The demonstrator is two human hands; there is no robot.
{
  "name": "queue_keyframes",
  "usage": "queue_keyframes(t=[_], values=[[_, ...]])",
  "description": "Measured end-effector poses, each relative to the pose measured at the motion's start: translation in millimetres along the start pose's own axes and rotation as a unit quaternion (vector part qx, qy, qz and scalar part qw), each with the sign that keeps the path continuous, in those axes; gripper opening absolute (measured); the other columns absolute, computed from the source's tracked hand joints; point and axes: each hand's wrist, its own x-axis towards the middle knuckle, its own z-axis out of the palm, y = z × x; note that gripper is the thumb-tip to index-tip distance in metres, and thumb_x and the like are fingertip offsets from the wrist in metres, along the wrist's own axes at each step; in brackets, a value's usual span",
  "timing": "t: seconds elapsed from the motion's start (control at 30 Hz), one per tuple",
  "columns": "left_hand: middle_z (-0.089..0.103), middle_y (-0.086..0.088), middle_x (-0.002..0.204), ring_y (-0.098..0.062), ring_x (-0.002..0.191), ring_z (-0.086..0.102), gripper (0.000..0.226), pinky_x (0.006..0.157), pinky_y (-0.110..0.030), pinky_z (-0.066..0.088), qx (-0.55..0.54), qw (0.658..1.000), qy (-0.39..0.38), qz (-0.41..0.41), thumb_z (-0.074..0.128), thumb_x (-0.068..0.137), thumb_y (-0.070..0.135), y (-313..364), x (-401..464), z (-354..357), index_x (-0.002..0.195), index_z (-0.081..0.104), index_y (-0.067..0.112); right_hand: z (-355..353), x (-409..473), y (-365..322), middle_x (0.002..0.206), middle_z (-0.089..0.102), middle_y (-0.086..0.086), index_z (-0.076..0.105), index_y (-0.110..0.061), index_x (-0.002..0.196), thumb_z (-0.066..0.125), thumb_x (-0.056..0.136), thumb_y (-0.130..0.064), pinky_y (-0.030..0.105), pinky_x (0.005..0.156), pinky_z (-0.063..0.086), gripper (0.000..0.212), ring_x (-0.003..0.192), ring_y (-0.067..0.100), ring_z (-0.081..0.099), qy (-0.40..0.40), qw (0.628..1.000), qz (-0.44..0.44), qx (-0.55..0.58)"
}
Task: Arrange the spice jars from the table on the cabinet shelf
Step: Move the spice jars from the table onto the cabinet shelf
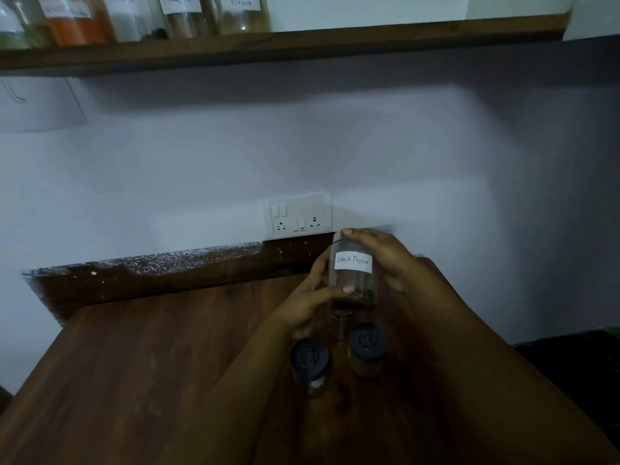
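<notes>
We are holding the Black Pepper jar in both hands above the table, at about 4 o'clock in the view. Our left hand is wrapping its lower body, thumb across the front; our right hand is curling over its top. It appears clear of the tabletop, though the dim light is leaving this uncertain. Two capped jars are standing just below it, at 5 o'clock. We are judging this the transfer step: the next move is calling for an upward lift toward 12 o'clock, into the free span of the cabinet shelf right of the shelved jars.
</notes>
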Motion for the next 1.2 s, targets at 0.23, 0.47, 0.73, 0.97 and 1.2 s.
queue_keyframes(t=[0.23, 0.47, 0.73, 0.97, 1.2], values=[[0.060, -0.008, 0.121, -0.026, 0.113, 0.062, 0.094, 0.095, -0.040, 0.054, -0.022, 0.990, 0.118, 0.072, 0.074, 0.071, 0.017, 30.8, 1.7, 8.9, 0.149, 0.022, 0.031, -7.4, -13.4, -7.7, 0.122, 0.064, 0.000, 0.037, -0.034, 0.142, 0.077, 0.066, -0.048, 0.052, 0.096, 0.050, 0.087, 0.115, 0.027, 0.062, -0.100, 0.995, -0.012, 0.009], [0.058, -0.002, 0.133, -0.023, 0.121, 0.060, 0.096, 0.100, -0.045, 0.050, 0.027, 0.991, 0.081, 0.101, 0.084, 0.071, 0.027, 64.7, 3.2, 0.4, 0.146, 0.028, 0.049, -14.6, -22.7, -35.6, 0.121, 0.067, 0.012, 0.040, -0.031, 0.143, 0.074, 0.080, -0.010, 0.032, 0.077, 0.058, 0.075, 0.106, 0.024, 0.069, -0.126, 0.989, -0.073, 0.034], [0.050, 0.004, 0.136, -0.019, 0.118, 0.059, 0.095, 0.097, -0.042, 0.052, 0.161, 0.955, 0.139, 0.208, 0.086, 0.068, 0.033, 143.9, 2.7, -2.1, 0.144, 0.031, 0.049, -7.3, -14.8, -111.6, 0.132, 0.057, 0.011, 0.040, -0.034, 0.143, 0.078, 0.074, -0.005, 0.039, 0.090, 0.056, 0.084, 0.119, 0.028, 0.060, -0.143, 0.975, -0.166, 0.022], [0.053, 0.010, 0.133, -0.013, 0.118, 0.059, 0.082, 0.094, -0.031, 0.052, 0.159, 0.926, 0.148, 0.310, 0.077, 0.078, 0.018, 227.4, 16.6, 1.3, 0.146, 0.033, 0.032, 7.2, -9.0, -203.4, 0.123, 0.063, 0.003, 0.038, -0.033, 0.143, 0.076, 0.077, -0.002, 0.034, 0.088, 0.056, 0.083, 0.112, 0.019, 0.063, -0.112, 0.955, -0.274, -0.004], [0.050, -0.003, 0.139, -0.019, 0.121, 0.057, 0.074, 0.096, -0.035, 0.052, 0.187, 0.895, 0.147, 0.379, 0.075, 0.084, 0.016, 301.2, 42.5, -7.9, 0.146, 0.037, 0.029, 15.7, 13.3, -281.9, 0.128, 0.056, 0.007, 0.035, -0.035, 0.145, 0.083, 0.075, -0.019, 0.044, 0.095, 0.054, 0.086, 0.114, 0.023, 0.062, -0.078, 0.940, -0.326, -0.064]])
